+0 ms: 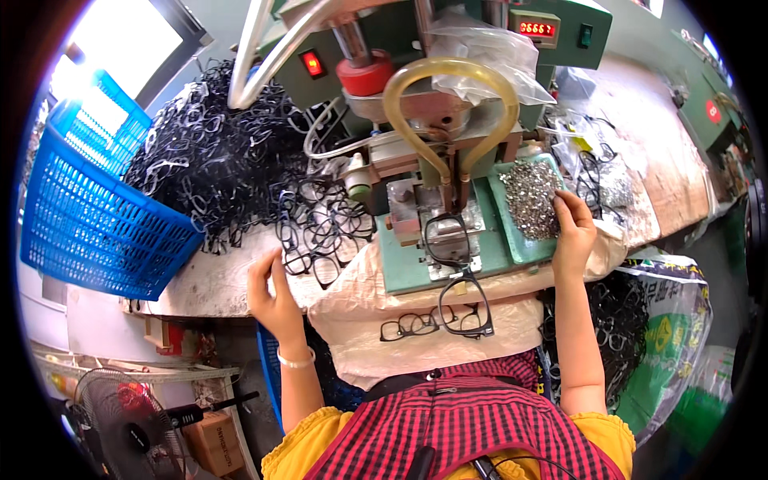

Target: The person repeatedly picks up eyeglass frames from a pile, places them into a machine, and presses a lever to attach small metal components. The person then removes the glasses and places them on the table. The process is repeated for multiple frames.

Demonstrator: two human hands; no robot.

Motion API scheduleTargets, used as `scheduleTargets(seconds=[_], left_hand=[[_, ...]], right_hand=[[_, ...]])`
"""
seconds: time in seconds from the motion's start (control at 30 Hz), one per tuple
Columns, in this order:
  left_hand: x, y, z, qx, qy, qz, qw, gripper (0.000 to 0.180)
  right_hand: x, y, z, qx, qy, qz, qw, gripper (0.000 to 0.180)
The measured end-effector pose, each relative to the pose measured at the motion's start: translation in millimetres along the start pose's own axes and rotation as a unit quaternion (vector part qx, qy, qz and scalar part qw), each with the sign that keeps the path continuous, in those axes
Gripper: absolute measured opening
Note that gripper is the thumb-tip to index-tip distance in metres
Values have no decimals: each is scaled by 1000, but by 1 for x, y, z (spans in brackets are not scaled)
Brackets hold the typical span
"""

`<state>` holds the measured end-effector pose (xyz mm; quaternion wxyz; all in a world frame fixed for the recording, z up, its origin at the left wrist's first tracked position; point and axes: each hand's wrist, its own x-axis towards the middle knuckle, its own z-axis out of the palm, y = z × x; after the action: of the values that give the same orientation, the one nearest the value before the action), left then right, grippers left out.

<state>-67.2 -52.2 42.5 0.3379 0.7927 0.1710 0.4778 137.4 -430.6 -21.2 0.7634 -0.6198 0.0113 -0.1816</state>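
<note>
A dark eyeglass frame (pixel 489 327) hangs from the green press machine, one rim under the press head and the other out over the front edge. My left hand (pixel 274 300) is raised left of it, fingers loosely bent and apart, with nothing visible in them. It is nearest the loose eyeglass frames (pixel 308 232) on the table. My right hand (pixel 574 232) is at the right rim of a green tray (pixel 524 254) heaped with small shiny metal parts (pixel 530 196). Its thumb and fingertips are pinched together over the parts; anything between them is too small to make out.
A large heap of dark eyeglass frames (pixel 216 152) lies behind my left hand, beside a tilted blue basket (pixel 104 216). Another frame (pixel 400 326) rests on the cloth (pixel 360 352) before me. A yellowish hose (pixel 452 66) loops above the press. A fan (pixel 120 428) stands lower left.
</note>
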Motion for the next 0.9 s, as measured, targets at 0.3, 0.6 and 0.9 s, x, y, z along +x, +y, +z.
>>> scheduleTargets(seconds=[0.3,0.6,0.9], left_hand=[[48,-47,78,267,-286,226,892,24],[57,-63,48,179,-124,166,962,5],[6,-61,78,-253,-82,-168,949,15]], right_hand=[[4,-18,55,-56,-113,-31,992,16],[-31,-52,-2,-203,-98,-116,967,15],[-48,-81,103,-54,-207,-111,971,15]])
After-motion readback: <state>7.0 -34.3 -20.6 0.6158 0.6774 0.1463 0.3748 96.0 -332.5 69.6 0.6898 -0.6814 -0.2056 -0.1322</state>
